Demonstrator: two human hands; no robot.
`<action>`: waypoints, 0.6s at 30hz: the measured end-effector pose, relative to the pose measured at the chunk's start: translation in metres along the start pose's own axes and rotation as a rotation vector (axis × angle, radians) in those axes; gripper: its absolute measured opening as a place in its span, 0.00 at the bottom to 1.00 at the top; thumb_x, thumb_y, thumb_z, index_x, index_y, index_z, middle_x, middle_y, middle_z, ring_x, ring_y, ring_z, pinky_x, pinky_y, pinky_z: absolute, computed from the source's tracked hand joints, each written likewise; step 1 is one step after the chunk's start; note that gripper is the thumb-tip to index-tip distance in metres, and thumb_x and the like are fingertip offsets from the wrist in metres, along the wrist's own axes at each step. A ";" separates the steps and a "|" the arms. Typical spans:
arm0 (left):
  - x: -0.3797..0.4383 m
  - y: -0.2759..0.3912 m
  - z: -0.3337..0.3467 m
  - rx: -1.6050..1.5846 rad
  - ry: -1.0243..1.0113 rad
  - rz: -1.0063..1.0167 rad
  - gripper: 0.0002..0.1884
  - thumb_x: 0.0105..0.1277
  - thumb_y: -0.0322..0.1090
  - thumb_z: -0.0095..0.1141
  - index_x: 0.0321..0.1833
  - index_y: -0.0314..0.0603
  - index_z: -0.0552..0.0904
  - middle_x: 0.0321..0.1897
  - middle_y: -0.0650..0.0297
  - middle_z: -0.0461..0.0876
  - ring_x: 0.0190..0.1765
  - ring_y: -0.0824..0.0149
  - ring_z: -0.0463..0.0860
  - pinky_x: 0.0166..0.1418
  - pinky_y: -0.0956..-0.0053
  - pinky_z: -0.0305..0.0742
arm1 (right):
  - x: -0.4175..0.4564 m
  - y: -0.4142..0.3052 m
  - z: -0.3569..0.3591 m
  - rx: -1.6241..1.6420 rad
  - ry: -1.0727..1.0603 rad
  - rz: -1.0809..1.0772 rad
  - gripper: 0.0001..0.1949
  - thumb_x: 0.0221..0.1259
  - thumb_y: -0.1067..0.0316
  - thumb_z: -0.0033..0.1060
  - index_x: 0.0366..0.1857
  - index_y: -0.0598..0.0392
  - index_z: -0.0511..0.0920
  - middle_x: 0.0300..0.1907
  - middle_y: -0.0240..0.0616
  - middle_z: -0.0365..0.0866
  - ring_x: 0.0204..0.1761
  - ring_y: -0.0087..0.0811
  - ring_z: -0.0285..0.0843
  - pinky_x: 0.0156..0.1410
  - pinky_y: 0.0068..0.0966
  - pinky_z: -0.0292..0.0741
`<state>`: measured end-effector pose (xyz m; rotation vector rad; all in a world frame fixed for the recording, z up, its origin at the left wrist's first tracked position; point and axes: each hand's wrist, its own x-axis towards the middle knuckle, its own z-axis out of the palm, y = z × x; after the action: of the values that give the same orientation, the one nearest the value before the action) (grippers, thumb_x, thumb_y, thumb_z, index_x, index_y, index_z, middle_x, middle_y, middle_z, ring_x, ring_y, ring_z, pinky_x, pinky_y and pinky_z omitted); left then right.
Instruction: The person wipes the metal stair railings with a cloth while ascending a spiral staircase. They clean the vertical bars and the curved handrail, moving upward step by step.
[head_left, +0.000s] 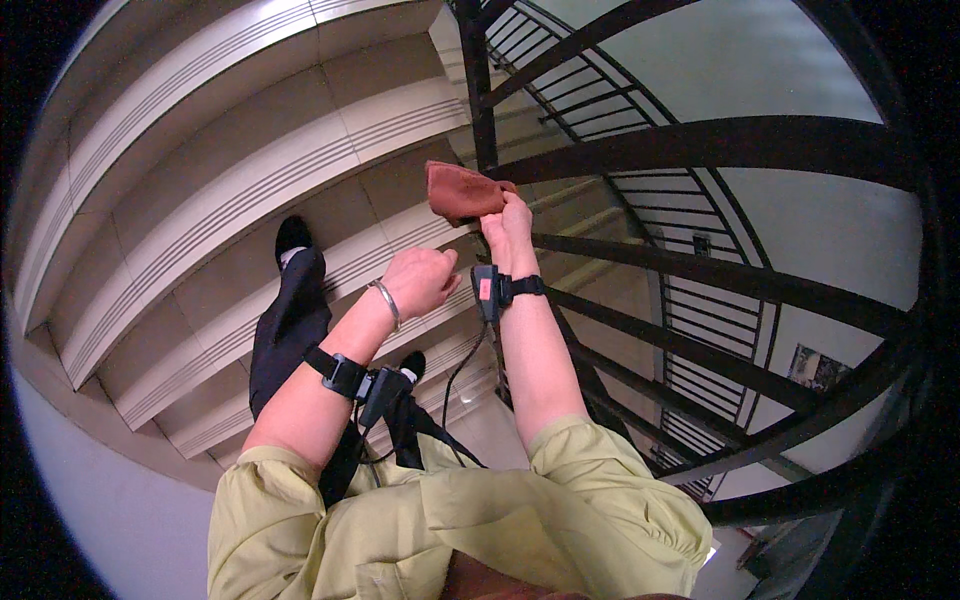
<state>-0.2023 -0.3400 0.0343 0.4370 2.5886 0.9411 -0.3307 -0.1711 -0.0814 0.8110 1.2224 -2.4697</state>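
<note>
My right hand (511, 225) grips a folded reddish-brown cloth (461, 191), which sticks out to the left of the fingers. The cloth is close to a dark metal post (480, 90) of the stair railing; whether they touch cannot be told. To the left, my left hand (424, 281) is loosely curled above the steps, and nothing shows in it. A silver bangle (388, 306) circles the left wrist. Black strapped devices sit on the left forearm (289, 427) and the right wrist, with cables hanging from them.
Tiled stairs (300, 161) with grooved edges rise towards the top left. My shoes (292, 234) stand on different steps. Dark railing bars (697, 150) run along the right, with a lower flight and another railing (712, 315) beyond. A pale wall (97, 480) borders the lower left.
</note>
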 end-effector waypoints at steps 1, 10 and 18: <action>-0.001 0.000 0.000 -0.001 0.001 -0.007 0.14 0.66 0.42 0.52 0.35 0.35 0.76 0.27 0.48 0.82 0.37 0.46 0.82 0.41 0.53 0.76 | 0.000 0.001 0.003 0.047 0.004 0.031 0.11 0.66 0.70 0.43 0.47 0.62 0.73 0.50 0.43 0.78 0.53 0.38 0.76 0.62 0.37 0.71; -0.001 -0.005 -0.001 -0.041 0.002 -0.052 0.15 0.67 0.43 0.52 0.38 0.35 0.76 0.29 0.48 0.82 0.37 0.44 0.81 0.43 0.51 0.75 | -0.093 -0.074 0.071 0.156 -0.170 -0.259 0.16 0.70 0.68 0.45 0.58 0.63 0.70 0.60 0.46 0.73 0.62 0.43 0.70 0.71 0.43 0.65; 0.002 0.002 -0.010 -0.013 -0.009 -0.004 0.15 0.67 0.44 0.51 0.37 0.35 0.76 0.28 0.46 0.81 0.37 0.43 0.81 0.41 0.50 0.76 | -0.219 -0.153 0.131 -0.503 0.138 -1.358 0.19 0.70 0.62 0.54 0.57 0.63 0.73 0.58 0.45 0.77 0.56 0.37 0.76 0.63 0.35 0.71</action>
<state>-0.2083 -0.3433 0.0422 0.4311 2.5727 0.9523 -0.2724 -0.1840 0.2102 -0.1278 2.9697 -2.5930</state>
